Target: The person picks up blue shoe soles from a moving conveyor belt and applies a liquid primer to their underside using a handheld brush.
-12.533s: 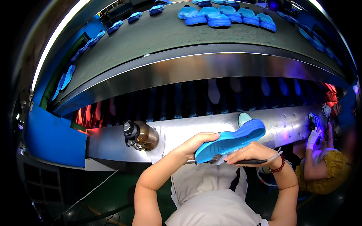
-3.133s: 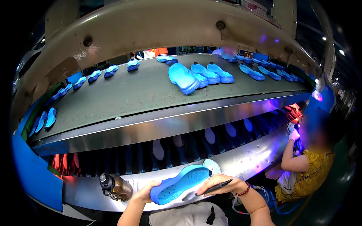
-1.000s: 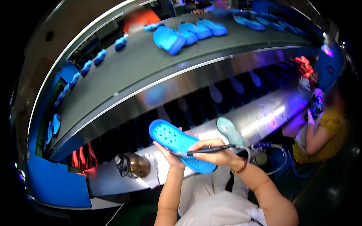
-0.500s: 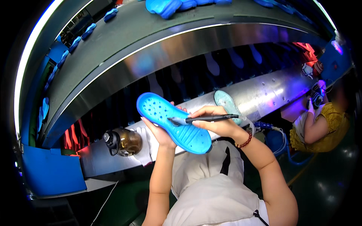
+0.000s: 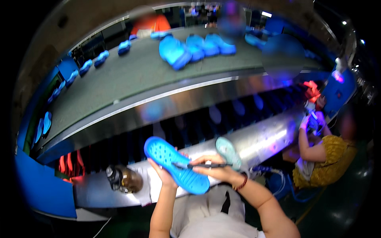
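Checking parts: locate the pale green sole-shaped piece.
In the head view, the pale green sole-shaped piece lies right of centre on the metal ledge, beyond the right hand and right of the blue sole.

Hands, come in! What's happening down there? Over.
Left hand holding blue sole. Right hand gripping dark-handled brush, tip over it, contact too blurred to tell. Nearby on metal bench: pale green sole to the right, brown bottle to the left.

A black-capped brown bottle (image 5: pixel 131 180) stands on the metal ledge (image 5: pixel 93 192).
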Tool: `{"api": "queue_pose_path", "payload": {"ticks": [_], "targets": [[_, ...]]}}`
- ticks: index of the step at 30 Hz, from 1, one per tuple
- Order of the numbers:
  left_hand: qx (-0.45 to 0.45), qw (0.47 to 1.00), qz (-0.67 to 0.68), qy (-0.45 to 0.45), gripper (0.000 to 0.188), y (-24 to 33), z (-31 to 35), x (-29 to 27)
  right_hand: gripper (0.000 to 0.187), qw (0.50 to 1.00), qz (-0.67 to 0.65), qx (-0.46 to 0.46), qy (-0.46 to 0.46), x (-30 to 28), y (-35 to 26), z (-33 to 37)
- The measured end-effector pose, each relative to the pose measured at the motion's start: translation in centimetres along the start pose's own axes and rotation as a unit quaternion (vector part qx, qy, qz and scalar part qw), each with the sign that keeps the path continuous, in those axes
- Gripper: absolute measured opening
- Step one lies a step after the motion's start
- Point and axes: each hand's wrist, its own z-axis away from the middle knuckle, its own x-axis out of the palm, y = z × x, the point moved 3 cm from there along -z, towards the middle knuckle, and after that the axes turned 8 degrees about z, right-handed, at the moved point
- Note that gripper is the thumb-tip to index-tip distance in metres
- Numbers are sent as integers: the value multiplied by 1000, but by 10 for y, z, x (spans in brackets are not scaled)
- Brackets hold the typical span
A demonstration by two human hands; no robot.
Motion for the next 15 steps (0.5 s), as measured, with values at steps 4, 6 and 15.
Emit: {"api": "queue_pose_path", "payload": {"ticks": [4,6,15], "targets": [[-7,1000,21,6,91,-2,4,2,24,999,-24,24,4,7,-3,6],[-9,999,34,3,90,-5,2,3,24,1000,-19,6,15,6,-4,7],[6,1000,24,16,89,-2,6,-6,22,997,-47,51,41,24,7,13]]}}
